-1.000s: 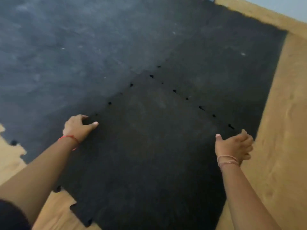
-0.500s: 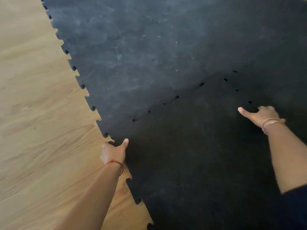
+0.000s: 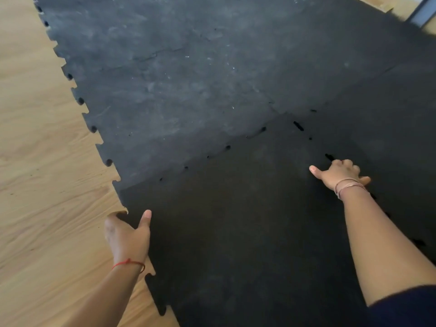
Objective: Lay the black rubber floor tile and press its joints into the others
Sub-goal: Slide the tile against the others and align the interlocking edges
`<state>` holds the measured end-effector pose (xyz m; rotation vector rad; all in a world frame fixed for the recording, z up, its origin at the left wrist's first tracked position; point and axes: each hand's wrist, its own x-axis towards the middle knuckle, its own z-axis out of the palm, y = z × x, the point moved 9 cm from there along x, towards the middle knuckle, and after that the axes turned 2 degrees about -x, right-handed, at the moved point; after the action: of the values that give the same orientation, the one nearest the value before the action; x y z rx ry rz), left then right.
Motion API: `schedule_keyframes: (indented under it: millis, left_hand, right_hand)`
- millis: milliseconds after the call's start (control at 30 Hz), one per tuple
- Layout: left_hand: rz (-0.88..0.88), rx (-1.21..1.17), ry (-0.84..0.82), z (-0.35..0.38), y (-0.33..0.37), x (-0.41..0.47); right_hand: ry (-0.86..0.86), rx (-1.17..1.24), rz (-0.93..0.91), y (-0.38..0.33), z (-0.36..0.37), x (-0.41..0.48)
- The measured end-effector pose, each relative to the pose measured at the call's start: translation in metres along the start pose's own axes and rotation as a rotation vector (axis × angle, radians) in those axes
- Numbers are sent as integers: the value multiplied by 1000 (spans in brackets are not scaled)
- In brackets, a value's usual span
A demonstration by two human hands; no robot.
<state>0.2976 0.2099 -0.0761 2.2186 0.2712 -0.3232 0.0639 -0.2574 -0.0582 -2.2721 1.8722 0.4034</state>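
A black rubber floor tile (image 3: 247,232) with jigsaw edges lies in front of me, darker than the dusty grey tiles (image 3: 177,86) laid beyond it. Small dark gaps show along its far seam (image 3: 227,147) and along its right seam (image 3: 298,126). My left hand (image 3: 126,234) grips the tile's left edge near its far left corner, thumb on top and fingers curled under. My right hand (image 3: 339,174) rests on the right seam, fingers bent down on the joint and thumb stretched out to the left.
Bare wood-look floor (image 3: 42,185) spreads to the left of the mat's toothed edge (image 3: 94,128). Another dark tile (image 3: 389,128) lies to the right of the seam. A wall base shows at the top right corner (image 3: 422,10).
My view swung left, then eased back right. My left hand moved from the far seam to the tile's left edge and took hold of it. My right hand went up the right seam.
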Motion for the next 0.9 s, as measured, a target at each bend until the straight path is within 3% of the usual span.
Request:
schedule_keyframes:
  millis: [100,200,233,367,500,667,900]
  left_hand:
    - [45,72,-47,-1,12,-4]
    - [-7,204,-179,14,2,-2]
    - [-33,215,-198,17,-2,-1]
    - [-40,204,-214,18,-6,1]
    - [43,168,-73,5,16,-5]
    - [-28,264,-184,27,3,0]
    - [-72,236,-208,31,-6,12]
  right_hand:
    - [36,35,29,5,-2,-6]
    - [386,160,-24,0,-28,-27]
    - [422,181,-74,-8,-30,-32]
    - [129,230,-57,-31,-1,-12]
    - [160,297,12,-38,-11,-6]
    - [34,175,-103,-77,2,-4]
    - [-133,17,-88,-93,-10,16]
